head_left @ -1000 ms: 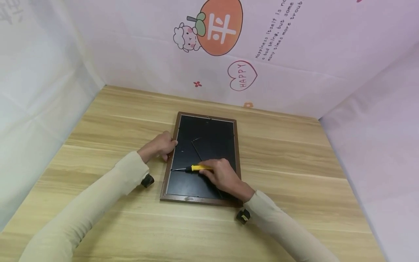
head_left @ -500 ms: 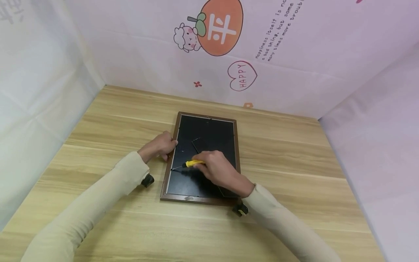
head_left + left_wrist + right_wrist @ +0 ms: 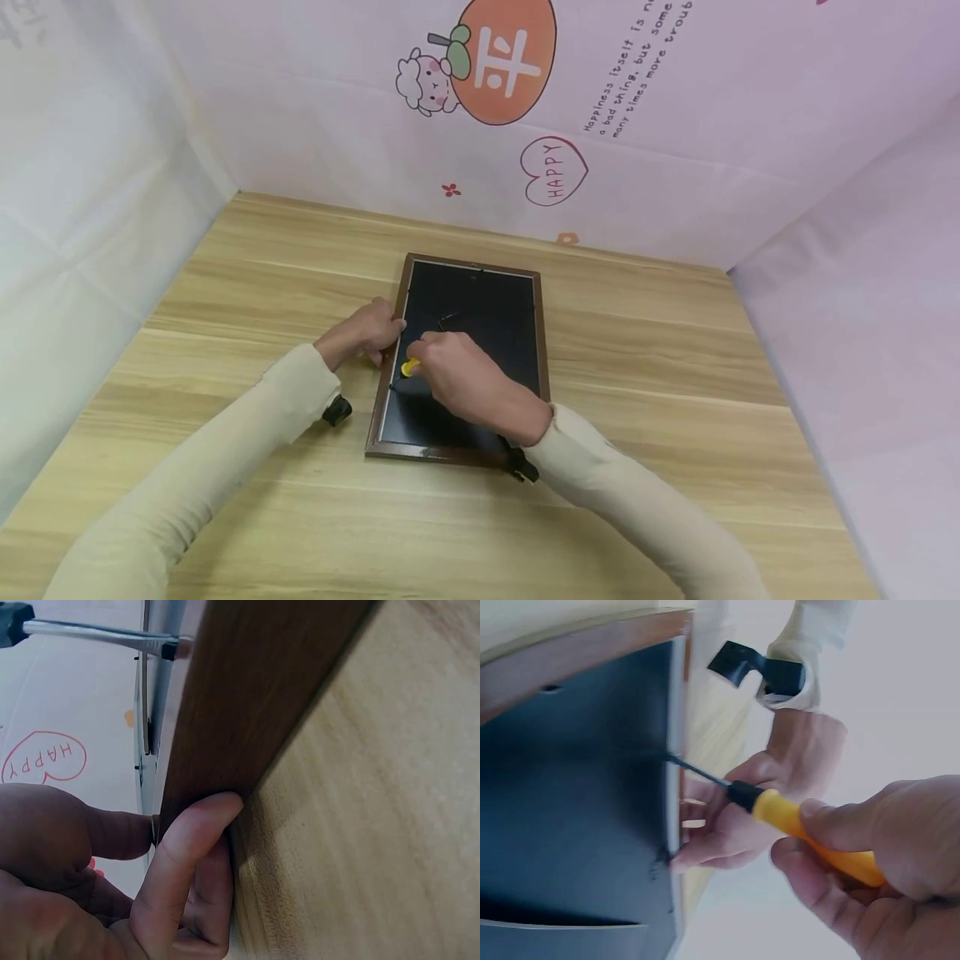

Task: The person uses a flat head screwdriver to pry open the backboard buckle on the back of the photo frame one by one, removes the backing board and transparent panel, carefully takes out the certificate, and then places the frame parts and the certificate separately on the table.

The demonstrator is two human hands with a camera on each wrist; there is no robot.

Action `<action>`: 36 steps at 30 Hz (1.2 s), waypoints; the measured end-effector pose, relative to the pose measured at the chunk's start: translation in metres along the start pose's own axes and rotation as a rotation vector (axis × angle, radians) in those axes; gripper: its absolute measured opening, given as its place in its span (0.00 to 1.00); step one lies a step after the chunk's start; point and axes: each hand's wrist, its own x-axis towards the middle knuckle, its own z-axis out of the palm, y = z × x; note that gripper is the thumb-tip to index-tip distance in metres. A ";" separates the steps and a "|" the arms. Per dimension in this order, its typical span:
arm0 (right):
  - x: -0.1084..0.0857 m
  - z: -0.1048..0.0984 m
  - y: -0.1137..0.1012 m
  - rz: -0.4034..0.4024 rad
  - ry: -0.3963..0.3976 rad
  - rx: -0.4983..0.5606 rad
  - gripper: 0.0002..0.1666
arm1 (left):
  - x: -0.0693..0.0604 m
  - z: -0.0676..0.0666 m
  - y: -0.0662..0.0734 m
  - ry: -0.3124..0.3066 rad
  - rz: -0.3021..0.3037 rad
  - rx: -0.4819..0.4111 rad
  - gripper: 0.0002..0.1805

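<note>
A picture frame [image 3: 474, 358] lies back side up on the table, with a black backing board [image 3: 570, 802] inside a brown border. My left hand [image 3: 369, 329] grips its left edge, thumb on the border and fingers against the outer side, as the left wrist view shows. In my right hand [image 3: 465, 375] is a screwdriver [image 3: 780, 814] with a yellow handle, held between thumb and fingers. Its metal shaft [image 3: 97, 631] reaches the inner left edge of the frame, where the tip meets a small dark tab [image 3: 171, 649]. The handle is tilted up from the board.
The wooden table [image 3: 652, 400] extends around the frame. White and pink printed cloth walls [image 3: 675, 192] stand at the back and both sides. A thin stand leg [image 3: 448, 318] on the backing board is partly hidden by the right hand.
My right hand has moved left and up, tilting the screwdriver from nearly flat to steeper while its tip stays near the same edge spot. The left hand keeps its place.
</note>
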 end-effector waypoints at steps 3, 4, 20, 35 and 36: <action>0.009 -0.005 -0.008 0.005 -0.060 -0.078 0.03 | 0.000 0.000 -0.001 -0.003 0.010 -0.011 0.28; 0.012 -0.006 -0.011 0.005 -0.076 -0.101 0.04 | 0.000 0.000 -0.001 -0.004 0.017 -0.015 0.25; 0.026 -0.015 -0.024 0.038 -0.153 -0.168 0.16 | -0.004 -0.002 -0.002 0.002 0.075 -0.011 0.17; -0.027 -0.002 0.054 0.335 -0.048 0.117 0.12 | 0.000 0.001 0.002 -0.013 0.021 -0.058 0.27; -0.029 0.000 0.059 0.334 -0.038 0.114 0.12 | 0.000 0.001 0.002 -0.013 0.020 -0.061 0.27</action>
